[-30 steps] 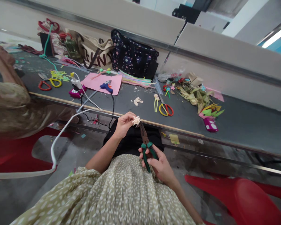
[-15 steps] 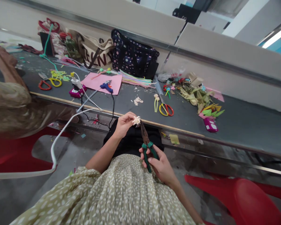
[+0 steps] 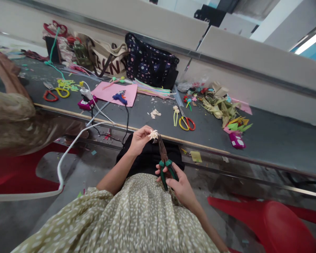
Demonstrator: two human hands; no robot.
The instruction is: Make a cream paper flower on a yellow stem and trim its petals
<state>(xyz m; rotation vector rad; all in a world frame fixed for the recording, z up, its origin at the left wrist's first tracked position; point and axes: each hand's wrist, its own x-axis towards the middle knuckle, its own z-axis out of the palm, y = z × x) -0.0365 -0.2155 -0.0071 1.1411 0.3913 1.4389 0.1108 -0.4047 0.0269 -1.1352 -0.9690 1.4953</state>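
Note:
Between its fingertips my left hand point(image 3: 139, 140) pinches a small cream flower point(image 3: 153, 135) just off the front edge of the dark table. My right hand point(image 3: 175, 179) is closed round the green handles of long-nosed pliers point(image 3: 163, 154). The plier jaws point up beside the right side of the flower; whether they touch it is too small to tell. Beyond the hands, cream scraps point(image 3: 155, 113) lie on the table. Right of them are a cream flower piece with yellow-green stems point(image 3: 175, 116) and scissors with red and yellow handles point(image 3: 186, 123).
A blue glue gun point(image 3: 120, 97) rests on pink paper point(image 3: 102, 92), its black cord hanging over the edge. A white cable point(image 3: 68, 149) crosses at left, near another person's sleeve point(image 3: 9, 119). Bags point(image 3: 150, 63) stand at the back; dry husks point(image 3: 213, 105) lie at right.
The flower has turned slightly in my left fingers. The pliers and my right hand have shifted a little, with the handles slightly higher.

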